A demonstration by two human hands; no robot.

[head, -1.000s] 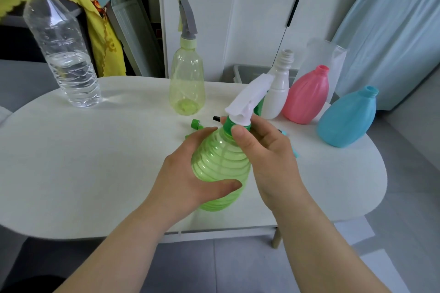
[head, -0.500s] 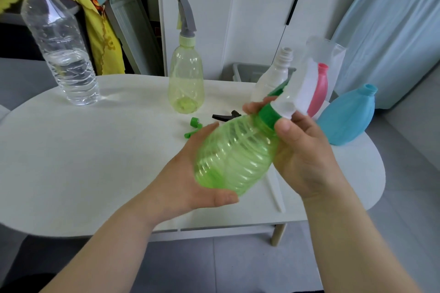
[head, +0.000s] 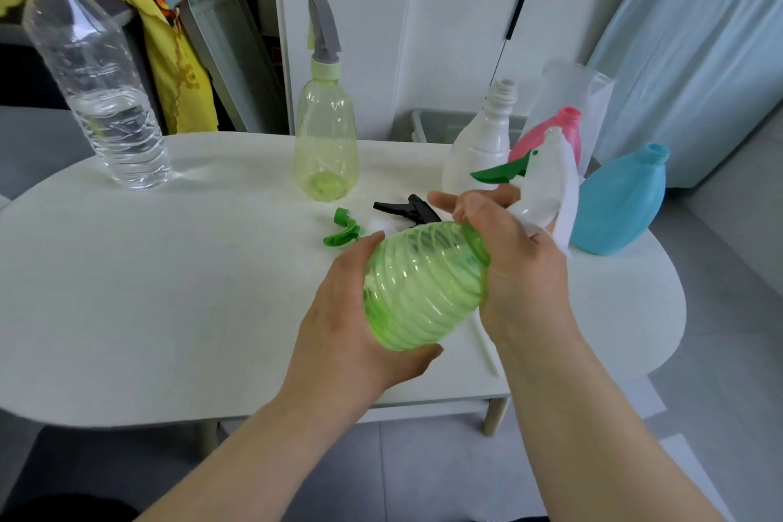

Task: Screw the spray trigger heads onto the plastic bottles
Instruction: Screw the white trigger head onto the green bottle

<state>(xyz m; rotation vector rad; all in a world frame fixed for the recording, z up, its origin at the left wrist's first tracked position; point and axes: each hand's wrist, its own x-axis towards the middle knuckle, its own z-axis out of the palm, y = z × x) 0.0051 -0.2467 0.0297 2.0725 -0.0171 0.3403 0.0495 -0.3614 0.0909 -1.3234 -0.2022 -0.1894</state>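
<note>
A ribbed green bottle (head: 423,284) lies tilted in the air over the table, neck pointing up and right. My left hand (head: 343,326) grips its body from below. My right hand (head: 517,263) is wrapped round its neck and the base of the white spray head (head: 546,186) with a green trigger. Loose on the table lie a black trigger head (head: 406,209) and a green trigger head (head: 342,230). Open-necked white (head: 476,148), pink (head: 565,131) and blue (head: 618,203) bottles stand at the right.
A pale green bottle (head: 326,148) with a grey trigger head on it stands at the back centre. At the back left is a clear water bottle (head: 97,93). A white dip tube (head: 487,348) lies near the white table's (head: 169,288) front edge.
The green bottle has tilted from upright to slanting up and right. My right hand has turned round the neck, and the white head's green trigger now points left.
</note>
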